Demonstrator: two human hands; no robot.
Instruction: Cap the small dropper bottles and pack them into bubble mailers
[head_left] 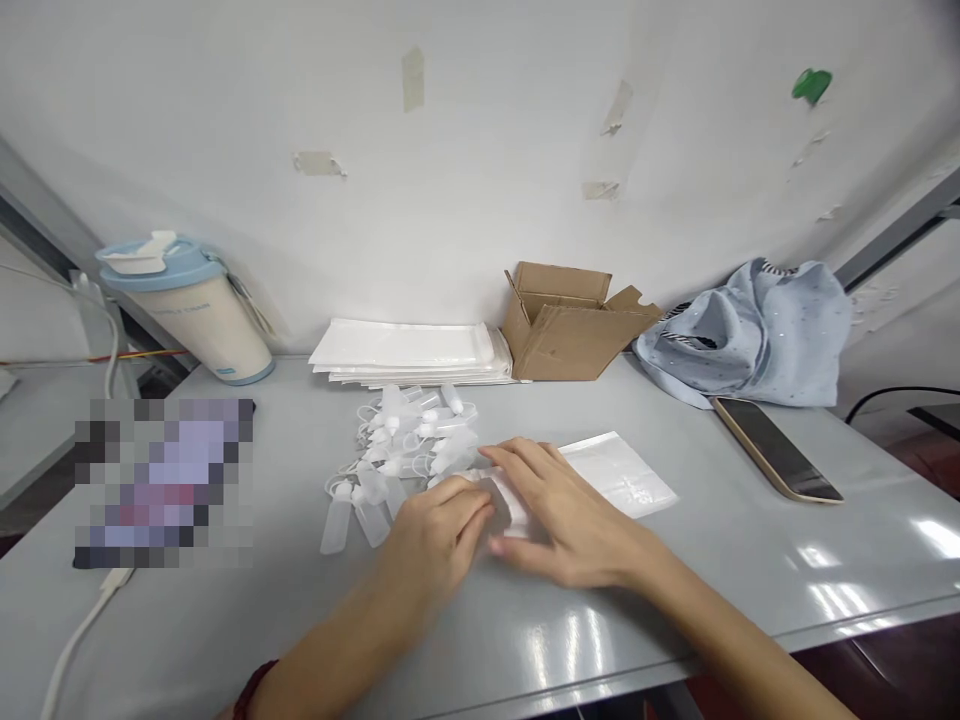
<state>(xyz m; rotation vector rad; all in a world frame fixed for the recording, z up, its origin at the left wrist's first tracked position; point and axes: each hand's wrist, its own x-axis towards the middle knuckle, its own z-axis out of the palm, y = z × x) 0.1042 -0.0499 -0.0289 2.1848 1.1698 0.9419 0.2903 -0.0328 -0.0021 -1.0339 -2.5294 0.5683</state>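
My left hand (439,535) and my right hand (566,520) meet near the middle of the grey table (300,630) over a small clear plastic bag (622,475). Their fingers pinch the bag's left end, where something white and small sits between them; I cannot make out what it is. A pile of several small translucent squeeze bottles (405,445) with caps lies just left of and behind my hands. The rest of the bag lies flat on the table to the right.
A stack of clear bags (409,350) and an open cardboard box (570,320) stand at the back by the wall. A lidded cup (191,305) is at back left, a blue cloth (757,335) and a phone (776,450) at right. A white cable (82,625) runs front left.
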